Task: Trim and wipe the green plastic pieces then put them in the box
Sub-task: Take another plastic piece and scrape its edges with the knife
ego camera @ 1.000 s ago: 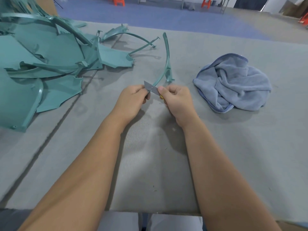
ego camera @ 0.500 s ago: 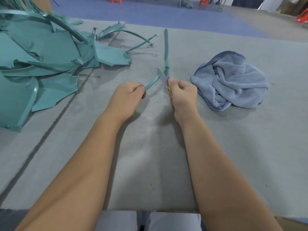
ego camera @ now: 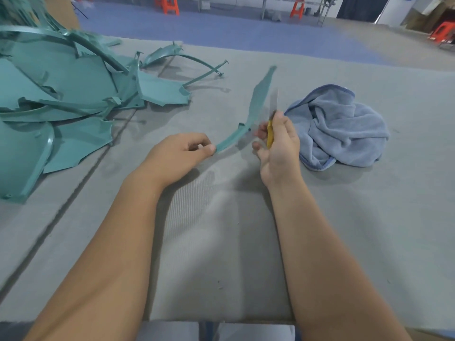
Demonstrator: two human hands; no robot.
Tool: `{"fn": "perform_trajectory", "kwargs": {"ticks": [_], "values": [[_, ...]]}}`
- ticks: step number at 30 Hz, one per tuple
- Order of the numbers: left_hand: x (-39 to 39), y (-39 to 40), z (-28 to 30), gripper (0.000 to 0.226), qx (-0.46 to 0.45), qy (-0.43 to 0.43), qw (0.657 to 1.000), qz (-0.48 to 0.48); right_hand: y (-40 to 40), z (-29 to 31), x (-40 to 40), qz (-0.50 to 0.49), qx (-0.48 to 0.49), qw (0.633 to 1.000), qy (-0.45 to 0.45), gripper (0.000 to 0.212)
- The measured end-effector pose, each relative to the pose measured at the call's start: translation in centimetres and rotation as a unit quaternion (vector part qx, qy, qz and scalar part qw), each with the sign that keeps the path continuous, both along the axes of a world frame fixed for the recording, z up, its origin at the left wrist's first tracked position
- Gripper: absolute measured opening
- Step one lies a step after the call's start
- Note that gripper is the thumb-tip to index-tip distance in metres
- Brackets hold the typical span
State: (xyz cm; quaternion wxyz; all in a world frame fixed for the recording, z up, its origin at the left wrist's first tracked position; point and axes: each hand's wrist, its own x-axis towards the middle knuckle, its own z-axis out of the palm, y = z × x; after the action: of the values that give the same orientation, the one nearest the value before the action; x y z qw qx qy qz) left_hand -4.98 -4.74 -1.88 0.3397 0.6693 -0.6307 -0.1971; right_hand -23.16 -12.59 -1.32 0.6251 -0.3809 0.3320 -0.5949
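Observation:
My left hand (ego camera: pixel 177 156) pinches the near end of a long curved green plastic strip (ego camera: pixel 256 107) that arcs up and away over the table. My right hand (ego camera: pixel 278 143) grips a yellow-handled knife (ego camera: pixel 270 134), whose grey blade points up just right of the strip, blurred by motion. A crumpled blue cloth (ego camera: pixel 342 129) lies on the table directly right of my right hand. A pile of green plastic pieces (ego camera: pixel 61 99) covers the table's left side. No box is in view.
The grey felt-covered table (ego camera: pixel 221 242) has a seam running diagonally at the left. Thin green arcs (ego camera: pixel 187 60) lie at the pile's far edge. Orange stools (ego camera: pixel 170 6) stand on the blue floor beyond the table.
The knife has slid along the strip away from my left hand and now stands clear to its right. The strip's far end has swung to the right. My hands have drawn apart.

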Motion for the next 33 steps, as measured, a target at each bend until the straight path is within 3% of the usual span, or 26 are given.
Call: {"fn": "perform_trajectory", "kwargs": {"ticks": [3, 6, 8, 12, 17, 25, 29, 33], "values": [[-0.3, -0.2, 0.4, 0.014, 0.009, -0.064, 0.998, -0.018, 0.4, 0.4, -0.2, 0.010, -0.070, 0.996, 0.052, 0.024], [-1.1, -0.5, 0.6, 0.013, 0.002, -0.180, 0.984, -0.010, 0.4, 0.4, 0.1, -0.039, -0.109, 0.976, 0.183, 0.027], [-2.1, -0.9, 0.4, 0.014, -0.019, -0.227, 0.974, 0.009, 0.5, 0.4, 0.2, -0.047, -0.111, 0.973, 0.198, 0.027], [-4.5, -1.7, -0.1, 0.029, -0.040, -0.217, 0.975, 0.035, 0.7, 0.4, 0.6, -0.011, -0.103, 0.984, 0.145, 0.024], [-4.7, -1.7, 0.3, 0.028, -0.056, -0.211, 0.969, 0.114, 0.4, 0.1, 0.7, -0.072, -0.119, 0.977, 0.161, 0.026], [-4.6, -1.0, 0.5, 0.030, 0.076, -0.275, 0.950, 0.128, 0.2, 0.1, 0.5, -0.032, -0.041, 0.994, 0.093, 0.023], [-4.5, -1.1, 0.5, 0.014, 0.071, -0.267, 0.955, 0.110, 0.2, -0.1, 0.7, -0.056, -0.053, 0.989, 0.127, 0.021], [-4.5, -2.1, -0.2, 0.013, -0.011, -0.253, 0.950, 0.183, -0.6, -0.7, 0.0, -0.176, -0.155, 0.937, 0.258, 0.019]]}}
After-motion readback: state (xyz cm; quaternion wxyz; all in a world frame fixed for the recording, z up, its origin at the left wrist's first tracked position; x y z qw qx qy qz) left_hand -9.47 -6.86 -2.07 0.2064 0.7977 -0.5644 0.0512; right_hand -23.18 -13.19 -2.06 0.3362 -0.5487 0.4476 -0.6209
